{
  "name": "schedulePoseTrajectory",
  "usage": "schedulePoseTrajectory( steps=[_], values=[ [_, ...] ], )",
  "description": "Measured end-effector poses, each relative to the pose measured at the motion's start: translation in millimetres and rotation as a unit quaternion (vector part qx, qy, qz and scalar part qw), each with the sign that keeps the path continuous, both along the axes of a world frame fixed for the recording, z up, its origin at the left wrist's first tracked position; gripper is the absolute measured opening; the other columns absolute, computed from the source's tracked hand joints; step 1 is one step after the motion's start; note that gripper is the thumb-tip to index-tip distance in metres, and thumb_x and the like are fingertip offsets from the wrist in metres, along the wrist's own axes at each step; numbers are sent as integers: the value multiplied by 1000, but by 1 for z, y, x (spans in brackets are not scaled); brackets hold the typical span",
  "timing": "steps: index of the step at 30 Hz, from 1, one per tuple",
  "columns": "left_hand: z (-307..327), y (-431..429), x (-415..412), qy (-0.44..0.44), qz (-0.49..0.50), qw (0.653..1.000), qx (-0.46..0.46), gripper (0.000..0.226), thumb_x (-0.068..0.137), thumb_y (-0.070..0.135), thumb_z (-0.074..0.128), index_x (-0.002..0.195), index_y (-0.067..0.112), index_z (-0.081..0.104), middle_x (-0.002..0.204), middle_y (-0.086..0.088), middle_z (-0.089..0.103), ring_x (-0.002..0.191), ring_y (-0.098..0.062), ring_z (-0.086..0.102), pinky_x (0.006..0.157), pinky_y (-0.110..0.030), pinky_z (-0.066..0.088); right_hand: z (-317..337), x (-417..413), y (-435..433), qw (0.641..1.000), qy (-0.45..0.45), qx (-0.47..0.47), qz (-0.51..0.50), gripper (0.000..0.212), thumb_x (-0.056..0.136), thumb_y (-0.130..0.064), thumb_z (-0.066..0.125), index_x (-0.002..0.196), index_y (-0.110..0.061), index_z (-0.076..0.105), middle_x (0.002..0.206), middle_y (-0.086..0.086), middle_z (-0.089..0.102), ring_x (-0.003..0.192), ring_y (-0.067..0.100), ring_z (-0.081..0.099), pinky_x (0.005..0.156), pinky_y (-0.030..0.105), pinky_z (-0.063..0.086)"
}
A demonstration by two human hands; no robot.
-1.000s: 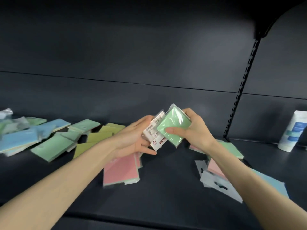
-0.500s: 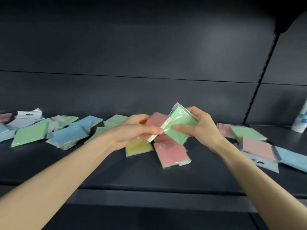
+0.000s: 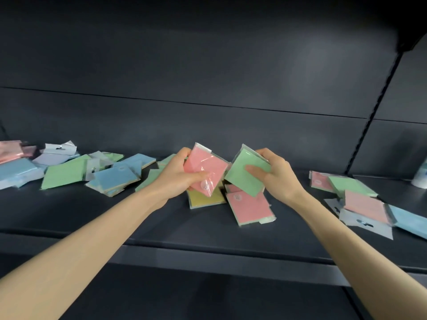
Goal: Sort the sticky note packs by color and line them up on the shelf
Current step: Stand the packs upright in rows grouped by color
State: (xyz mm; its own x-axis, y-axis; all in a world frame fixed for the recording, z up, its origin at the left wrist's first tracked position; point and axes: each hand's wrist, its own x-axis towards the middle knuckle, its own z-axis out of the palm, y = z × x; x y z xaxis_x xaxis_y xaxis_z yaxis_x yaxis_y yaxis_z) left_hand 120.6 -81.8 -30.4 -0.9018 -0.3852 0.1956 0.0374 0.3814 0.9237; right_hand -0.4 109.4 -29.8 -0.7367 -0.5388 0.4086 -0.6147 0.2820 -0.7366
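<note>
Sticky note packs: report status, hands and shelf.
Left hand grips pink pack, right hand grips green pack, both above shelf. Remaining packs scattered, colors mixed, no line yet. Yellow pack lies right under the hands.

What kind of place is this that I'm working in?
Most likely a shop aisle or stockroom: a dark metal display shelf with a slotted upright behind, and wrapped sticky note packs with hang-tab headers, like the pink pack and green pack being held.

I see a dark metal shelf (image 3: 208, 229) backed by dark panels (image 3: 208, 65), a slotted upright (image 3: 367, 125) at right, and soft light pooling on the panels.
</note>
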Motion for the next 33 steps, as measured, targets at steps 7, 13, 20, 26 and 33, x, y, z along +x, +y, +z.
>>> schedulePoseTrajectory(
  steps=[7,13,20,26,33],
  values=[
    [-3,20,-16,-4,-26,999,-31,36,85,12,68,117,16,53,104,-5,68,86,-14,65,69,-25,51,1,-10,27,996,46,13,-74,23,94,-21,54,116,-14,55,97,4,63,84,19,56,59,15,42],
    [-12,55,-51,-19,-61,994,-91,34,79,14,74,107,15,53,98,-4,68,83,-17,65,69,-24,47,5,-21,70,990,44,34,-127,32,95,-22,54,125,-16,48,97,1,57,68,4,49,54,12,36],
    [-26,61,-86,-67,-21,979,-189,45,84,24,70,123,12,50,115,-2,56,94,-13,52,71,-22,43,-1,-32,75,989,36,42,-135,35,94,-22,55,127,-13,45,97,4,57,77,20,51,58,23,39],
    [-18,50,-83,-31,-1,969,-245,49,81,32,71,124,16,53,123,3,58,111,-11,53,91,-26,41,3,-39,57,994,1,15,-108,26,94,-21,55,118,-14,48,99,-1,57,77,11,51,55,11,37],
    [-2,24,-52,35,-50,990,-129,39,83,28,70,118,17,57,106,3,67,97,-14,64,85,-30,51,15,-27,-11,997,-48,-54,3,11,95,-12,52,105,-14,49,89,-9,54,80,8,52,65,20,41]
  ],
)
